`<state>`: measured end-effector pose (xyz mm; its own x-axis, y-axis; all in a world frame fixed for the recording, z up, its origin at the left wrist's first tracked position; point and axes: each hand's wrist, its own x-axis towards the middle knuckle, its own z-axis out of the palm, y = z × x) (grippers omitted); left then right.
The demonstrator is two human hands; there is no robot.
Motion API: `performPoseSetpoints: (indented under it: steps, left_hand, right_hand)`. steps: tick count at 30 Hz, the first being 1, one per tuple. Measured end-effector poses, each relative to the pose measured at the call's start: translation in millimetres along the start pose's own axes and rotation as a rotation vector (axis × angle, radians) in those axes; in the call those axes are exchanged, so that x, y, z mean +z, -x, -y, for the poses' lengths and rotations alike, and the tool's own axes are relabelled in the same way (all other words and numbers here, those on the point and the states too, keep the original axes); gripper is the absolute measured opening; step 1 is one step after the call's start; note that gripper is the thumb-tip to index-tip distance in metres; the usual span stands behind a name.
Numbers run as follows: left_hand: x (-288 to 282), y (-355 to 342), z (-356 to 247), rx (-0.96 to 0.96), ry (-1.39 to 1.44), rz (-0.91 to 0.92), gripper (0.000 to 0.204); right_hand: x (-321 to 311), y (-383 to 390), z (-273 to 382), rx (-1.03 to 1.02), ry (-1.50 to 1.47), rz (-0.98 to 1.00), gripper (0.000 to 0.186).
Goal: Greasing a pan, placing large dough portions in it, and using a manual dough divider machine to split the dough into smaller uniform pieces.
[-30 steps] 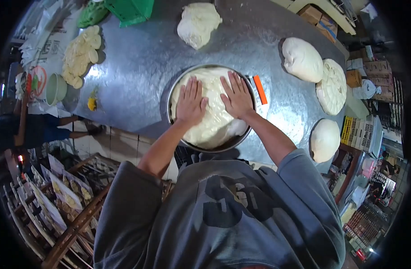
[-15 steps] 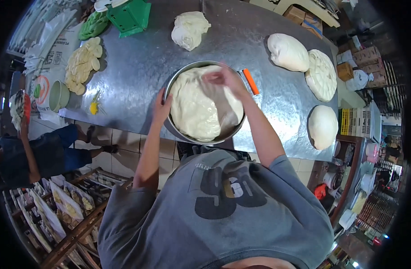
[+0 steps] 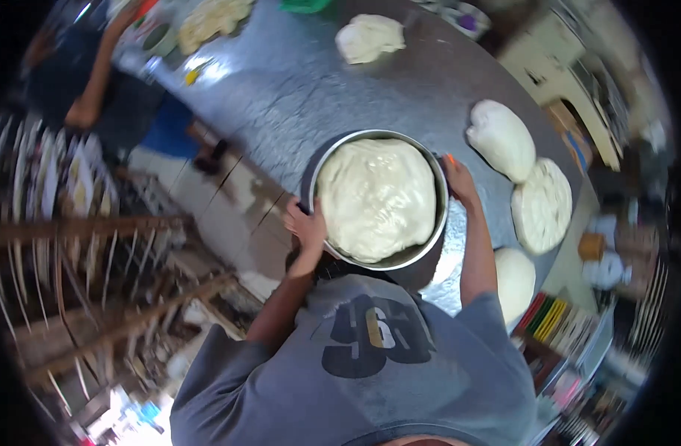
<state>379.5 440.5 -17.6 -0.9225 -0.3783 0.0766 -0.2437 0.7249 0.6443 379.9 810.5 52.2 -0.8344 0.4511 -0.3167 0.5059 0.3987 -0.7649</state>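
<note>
A round metal pot (image 3: 443, 223) holds a large, smooth, glossy mass of pale dough (image 3: 377, 197). On the pot's left side my left hand (image 3: 307, 225) is closed, next to a dark handle. Opposite it, my right hand (image 3: 461, 180) is closed at the right side. A bit of orange (image 3: 450, 158) shows beside the right fingertips, and most of that thing is hidden. The pot is close to my body at the table's near edge; whether its base touches the table cannot be seen.
On the metal table (image 3: 281, 97), another dough lump (image 3: 370, 37) sits far off. More dough pieces (image 3: 501, 141) lie at right. Flattened dough (image 3: 214, 22) and a yellow thing (image 3: 194, 76) are far left. A person (image 3: 95, 89) stands left, near wooden racks (image 3: 95, 223).
My right hand has left the dough's surface and taken the pot's right side. The left hand has shifted lower along the pot. The view has turned, and the dough looks rounder and smoother.
</note>
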Motion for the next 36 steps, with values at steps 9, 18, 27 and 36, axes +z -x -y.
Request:
performPoseSetpoints:
  steps: [9, 18, 27, 36]
  left_hand:
    - [-68.0, 190.0, 65.0, -0.983, 1.165, 0.393, 0.056]
    - [-207.0, 389.3, 244.9, -1.063, 1.528, 0.018, 0.051]
    - [-369.5, 565.1, 404.5, -1.089, 1.243, -0.453, 0.057]
    - [-445.0, 521.2, 548.4, -1.199, 1.078, -0.468, 0.056]
  right_hand:
    - [3.5, 96.8, -59.5, 0.134, -0.047, 0.153, 0.024]
    - [168.2, 303.2, -73.4, -0.128, 0.307, 0.166, 0.022]
    - [315.2, 558.1, -53.3, -0.183, 0.250, 0.610, 0.023]
    - [497.0, 628.7, -87.5, 0.177, 0.165, 0.691, 0.021]
